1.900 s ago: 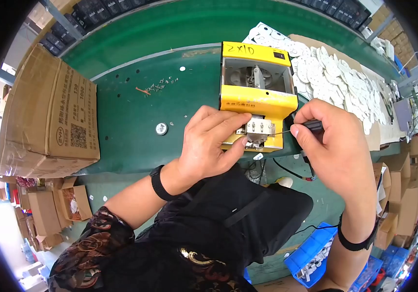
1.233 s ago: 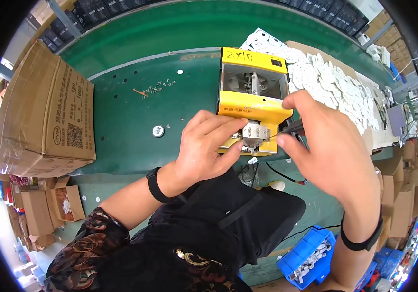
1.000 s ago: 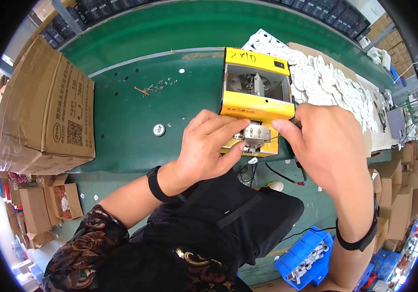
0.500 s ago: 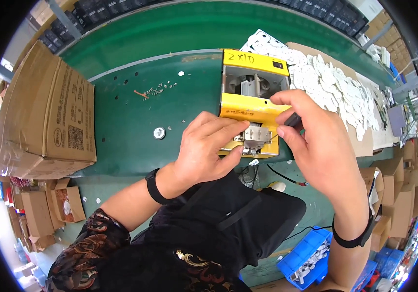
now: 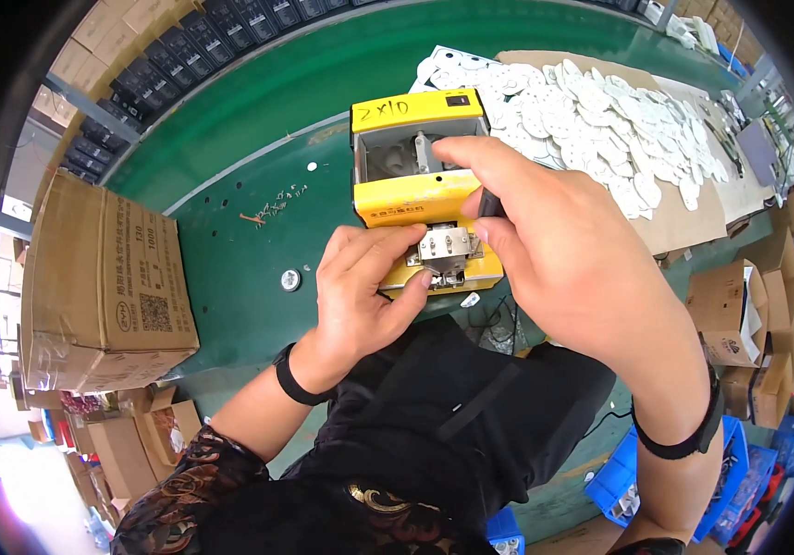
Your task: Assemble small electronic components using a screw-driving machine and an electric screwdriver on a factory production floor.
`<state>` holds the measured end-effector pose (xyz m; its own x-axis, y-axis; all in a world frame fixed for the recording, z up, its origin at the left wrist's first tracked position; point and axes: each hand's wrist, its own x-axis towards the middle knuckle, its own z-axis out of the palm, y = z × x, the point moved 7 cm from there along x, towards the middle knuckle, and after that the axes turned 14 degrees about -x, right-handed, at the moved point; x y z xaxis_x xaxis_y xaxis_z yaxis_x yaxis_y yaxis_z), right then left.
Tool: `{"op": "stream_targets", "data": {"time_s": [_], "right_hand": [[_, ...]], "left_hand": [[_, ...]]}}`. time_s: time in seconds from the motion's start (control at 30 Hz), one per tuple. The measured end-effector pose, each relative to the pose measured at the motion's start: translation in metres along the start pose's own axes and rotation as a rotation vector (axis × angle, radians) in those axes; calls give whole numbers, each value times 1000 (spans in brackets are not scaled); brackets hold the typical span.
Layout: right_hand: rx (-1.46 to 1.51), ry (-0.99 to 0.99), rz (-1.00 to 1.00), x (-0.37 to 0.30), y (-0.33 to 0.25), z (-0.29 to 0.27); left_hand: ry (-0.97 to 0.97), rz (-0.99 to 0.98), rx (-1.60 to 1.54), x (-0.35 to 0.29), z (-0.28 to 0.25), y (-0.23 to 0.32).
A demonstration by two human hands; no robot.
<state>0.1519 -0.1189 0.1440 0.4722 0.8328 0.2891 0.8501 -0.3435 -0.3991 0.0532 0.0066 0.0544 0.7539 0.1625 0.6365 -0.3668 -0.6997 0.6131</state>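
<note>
A yellow screw feeder (image 5: 415,199) with a grey hopper stands on the green bench in front of me. At its near side is a silver metal block (image 5: 446,242) with small screws in its top. My left hand (image 5: 360,287) holds this block's left side, index finger above and thumb below. A dark-handled tool, seemingly a screwdriver (image 5: 488,203), is pinched in my right hand (image 5: 563,231) at the feeder's right side. Its tip is hidden from view. The right index finger reaches over the hopper, close to an upright grey plate (image 5: 426,154) inside it.
Many white flat parts (image 5: 591,120) lie heaped on cardboard at the back right. A large cardboard box (image 5: 110,277) stands at left. Loose screws (image 5: 276,203) and a round silver lid-like piece (image 5: 290,279) lie between. Blue bins (image 5: 614,486) sit low at right.
The view has shifted, so the feeder appears farther left. My right hand has moved closer to the metal block, its index finger now over the hopper. My left hand keeps its hold.
</note>
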Motion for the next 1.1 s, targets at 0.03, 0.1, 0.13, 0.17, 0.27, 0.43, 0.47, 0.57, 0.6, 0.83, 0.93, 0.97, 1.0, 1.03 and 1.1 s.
{"op": "stream_targets", "data": {"time_s": [0.03,0.1,0.13,0.17,0.27,0.43,0.47,0.57,0.6,0.83,0.93,0.97,1.0,1.03,1.1], "right_hand": [[1,3,-2,0,0,0],[-45,-26,-6,0,0,2],[-46,-26,-12,0,-1,3],[-49,-8,16,-1,0,2],[-69,34,59,-2,-3,2],[-133,135,67,-3,-14,2],[-99,92,140,-5,-9,1],[-51,73,210,-5,-13,-7],[-27,111,226,-4,-17,-13],[182,-55,199,5,-30,14],[150,-96,191,7,-28,25],[144,-119,210,8,-27,27],[142,-124,208,9,-28,28],[138,-128,198,11,-29,29],[132,-136,187,13,-31,29]], "left_hand": [[0,2,3,0,0,0],[-4,1,2,1,-1,0],[1,1,5,1,-1,0],[-7,2,-1,2,-1,1],[-3,14,-14,1,-2,1],[6,2,-34,-1,-5,-2],[28,-6,-28,-2,-7,-2],[33,7,-50,-3,-6,-1],[52,-2,-47,-3,-8,-2],[138,-32,-144,-9,-10,-11],[137,-31,-144,-9,-10,-12],[139,-31,-150,-10,-9,-13],[139,-30,-158,-10,-9,-13],[143,-33,-159,-11,-9,-14],[142,-35,-156,-11,-10,-14]]}}
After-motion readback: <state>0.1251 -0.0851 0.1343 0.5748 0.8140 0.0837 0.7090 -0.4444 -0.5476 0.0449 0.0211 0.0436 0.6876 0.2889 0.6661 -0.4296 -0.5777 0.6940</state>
